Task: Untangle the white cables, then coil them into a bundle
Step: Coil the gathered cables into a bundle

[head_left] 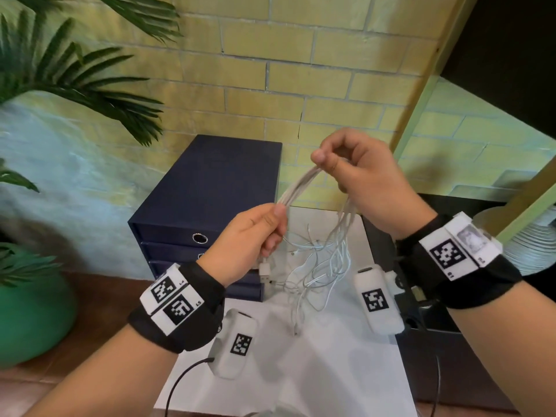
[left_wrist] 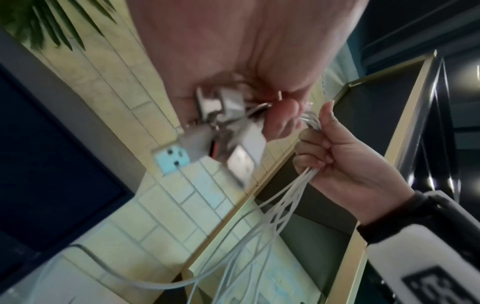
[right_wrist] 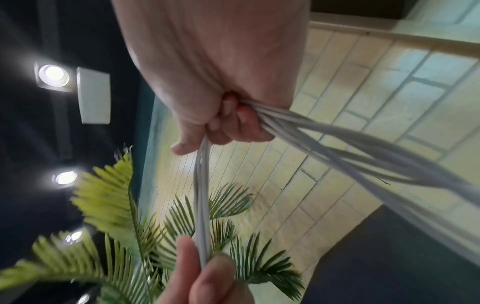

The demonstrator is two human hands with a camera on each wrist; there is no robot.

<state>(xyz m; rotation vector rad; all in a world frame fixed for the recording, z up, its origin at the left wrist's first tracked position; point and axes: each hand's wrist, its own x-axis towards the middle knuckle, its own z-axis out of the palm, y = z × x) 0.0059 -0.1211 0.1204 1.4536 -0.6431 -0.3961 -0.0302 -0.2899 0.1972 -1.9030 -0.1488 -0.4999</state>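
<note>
Two hands hold a sheaf of white cables (head_left: 296, 186) in the air above a white sheet (head_left: 316, 371) on the table. The left hand (head_left: 252, 239) pinches the lower end of the sheaf between thumb and curled fingers; the left-wrist view shows several plug ends (left_wrist: 228, 115) gathered against its palm. The right hand (head_left: 361, 179), higher and towards the wall, has its fingers curled round the same strands, which bend over them there. Between the hands the strands run side by side, nearly taut. Below the right hand the remainder hangs down in slack, crossing loops (head_left: 319, 266) whose lowest ends reach the sheet or hang just above it; which cannot be told. A dark blue drawer box (head_left: 210, 188) stands behind the left hand, a palm plant (head_left: 75, 70) at far left in a green pot (head_left: 33, 314).

Step in hand, as judged: the ends are collected and a first length drawn straight, so coiling appears to be starting, while the hanging part looks only partly untangled.

Next move, as judged: the right hand needs to slide along the sheaf or let it feed through, so that the slack loops are drawn up and laid as a turn against the left hand's grip. The crossings below may snag and would then want shaking loose or parting by finger. The left hand's pinch must hold the plugs together throughout.
</note>
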